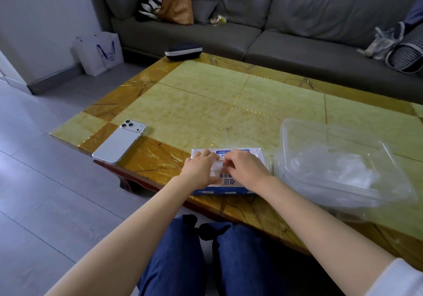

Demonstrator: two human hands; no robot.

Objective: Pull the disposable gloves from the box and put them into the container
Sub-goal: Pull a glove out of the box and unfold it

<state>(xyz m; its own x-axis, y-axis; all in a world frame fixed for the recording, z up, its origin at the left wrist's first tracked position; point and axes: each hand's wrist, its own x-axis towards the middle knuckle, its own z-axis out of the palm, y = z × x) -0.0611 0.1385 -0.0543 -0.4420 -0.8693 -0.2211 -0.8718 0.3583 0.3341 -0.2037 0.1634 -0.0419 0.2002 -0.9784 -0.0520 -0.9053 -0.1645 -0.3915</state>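
A flat blue and white glove box (231,189) lies near the table's front edge. My left hand (201,168) rests on its left half, fingers spread and pressing it down. My right hand (246,169) sits over the box's middle opening, and its fingertips pinch a clear glove (217,167) that shows in the slot. To the right stands a clear plastic container (295,135) with several crumpled clear gloves (352,172) inside. The hands hide most of the box top.
A white phone (119,144) lies face down at the table's (206,103) left front corner. A dark case (183,50) sits at the far edge. A grey sofa with bags stands behind, and a white paper bag is on the floor.
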